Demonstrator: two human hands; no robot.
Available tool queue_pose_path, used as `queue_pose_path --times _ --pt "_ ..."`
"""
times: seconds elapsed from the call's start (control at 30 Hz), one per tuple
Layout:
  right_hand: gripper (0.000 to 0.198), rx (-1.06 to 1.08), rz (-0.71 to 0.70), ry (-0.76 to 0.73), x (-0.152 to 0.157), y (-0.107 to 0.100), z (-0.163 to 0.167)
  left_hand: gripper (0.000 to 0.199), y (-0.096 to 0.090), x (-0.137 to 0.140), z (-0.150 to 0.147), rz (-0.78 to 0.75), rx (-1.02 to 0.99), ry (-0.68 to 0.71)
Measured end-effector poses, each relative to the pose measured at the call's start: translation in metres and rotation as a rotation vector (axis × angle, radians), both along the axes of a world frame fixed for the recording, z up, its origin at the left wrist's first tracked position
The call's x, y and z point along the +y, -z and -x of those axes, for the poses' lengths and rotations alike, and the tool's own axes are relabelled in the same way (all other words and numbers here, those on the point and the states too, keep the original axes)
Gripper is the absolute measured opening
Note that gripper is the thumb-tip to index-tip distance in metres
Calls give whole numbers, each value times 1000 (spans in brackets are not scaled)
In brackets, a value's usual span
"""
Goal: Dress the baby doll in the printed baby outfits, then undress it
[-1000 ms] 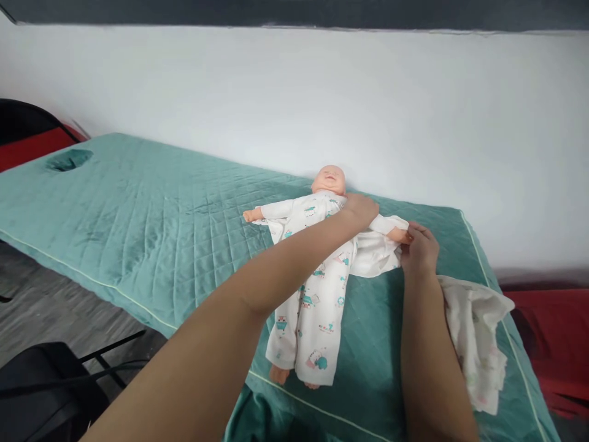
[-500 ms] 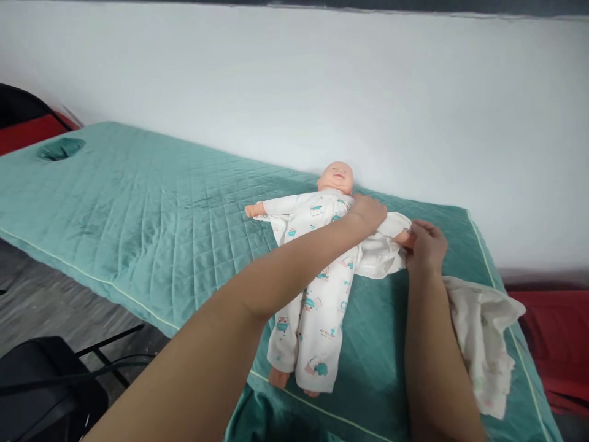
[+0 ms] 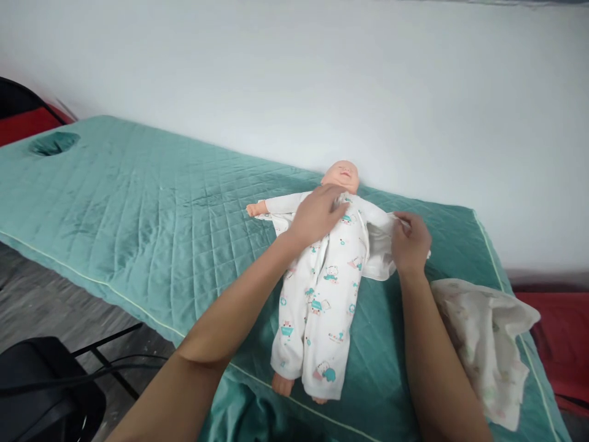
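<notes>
A baby doll (image 3: 343, 175) lies on its back with its head by the wall, dressed in white clothes (image 3: 329, 288) with a teal and pink print. My left hand (image 3: 319, 215) is over its upper chest, fingers closed on the cloth just below the neck. At the end of the sleeve (image 3: 375, 215) on the right, my right hand (image 3: 411, 239) pinches the cuff; the doll's hand on that side is hidden. The doll's other arm (image 3: 257, 209) stretches out to the left, its hand showing beyond the sleeve. Both feet stick out of the trouser legs.
A green quilted bed cover (image 3: 184, 202) with a face hole (image 3: 54, 144) lies along a white wall (image 3: 276, 80). A crumpled white printed cloth (image 3: 483, 337) rests by my right forearm. A black chair (image 3: 50, 387) stands at lower left, and something red (image 3: 552, 337) at right.
My left hand has moved left from the doll's shoulder to its upper chest. My right hand has shifted slightly left, from the doll's hand to the sleeve end. The view has tilted slightly.
</notes>
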State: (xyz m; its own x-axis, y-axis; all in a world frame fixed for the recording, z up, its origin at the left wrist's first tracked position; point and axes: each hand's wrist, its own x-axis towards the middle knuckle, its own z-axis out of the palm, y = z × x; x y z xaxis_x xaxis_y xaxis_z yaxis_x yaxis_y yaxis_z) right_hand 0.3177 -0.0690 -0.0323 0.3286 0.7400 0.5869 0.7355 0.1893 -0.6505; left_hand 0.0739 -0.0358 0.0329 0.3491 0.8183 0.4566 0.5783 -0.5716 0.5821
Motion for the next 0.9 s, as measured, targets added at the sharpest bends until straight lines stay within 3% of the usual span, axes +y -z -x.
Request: queue_pose_path --times 0.13,0.23,0.37,0.47,0.63,0.8,0.9 --pt "27 -55 21 -110 -2 1 15 30 40 3 48 135 -358 -186" --pt "30 -9 20 -163 -7 -3 29 31 49 5 56 148 -304 -276" --pt "30 88 28 -238 -17 -11 53 40 39 0 58 225 -113 -196" --pt "28 144 36 -109 -23 -15 65 46 34 -6 62 333 -69 -174" --pt "38 269 273 -74 -24 -12 65 53 34 -8 66 495 -200 -97" --pt "39 535 234 -145 -18 -4 56 61 36 -9 61 513 -282 111" --pt "38 603 218 -181 -15 0 51 61 41 -8 55 494 -292 123"
